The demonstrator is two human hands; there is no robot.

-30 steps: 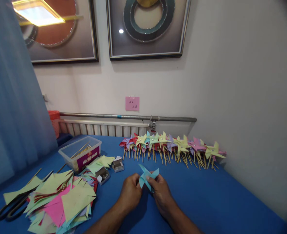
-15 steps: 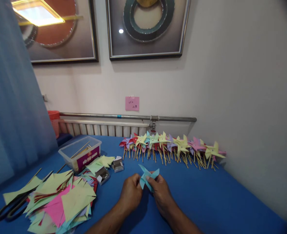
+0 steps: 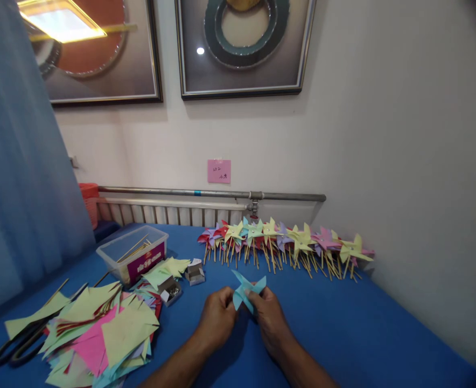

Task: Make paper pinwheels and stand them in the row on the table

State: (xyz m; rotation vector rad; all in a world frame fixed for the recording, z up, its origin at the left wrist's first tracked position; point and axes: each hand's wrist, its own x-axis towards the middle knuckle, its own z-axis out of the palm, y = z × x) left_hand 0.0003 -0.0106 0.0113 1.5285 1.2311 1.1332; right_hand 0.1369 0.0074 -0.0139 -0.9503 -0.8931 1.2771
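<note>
The right hand (image 3: 268,312) has a closed grip on one blue paper pinwheel (image 3: 241,291): its thumb is pressed near the middle of the paper, and the other fingers are mostly hidden behind. The left hand (image 3: 219,312) is at the nine o'clock side of this pinwheel, with its fingers curled inward and close against the paper edge. What its grip contains is hidden, so I cannot tell if it is closed on something. The pinwheel is held above the blue tabletop (image 3: 343,334), between the two hands.

Reading the clock from this pinwheel, with twelve toward the wall, a small box (image 3: 174,299) with shiny metal pieces lies at nine o'clock. A second small box (image 3: 196,277) is just beside it, toward ten. Further at ten stands a clear plastic container (image 3: 147,264) with thin sticks inside. Toward eight is a large pile of coloured paper pieces (image 3: 100,334), and beyond it are black-handled scissors (image 3: 33,328), partly covered by paper. From eleven to two o'clock, many pinwheels on sticks (image 3: 302,242) lie in a long row. At twelve, a pink note (image 3: 219,171) is fixed on the wall.
</note>
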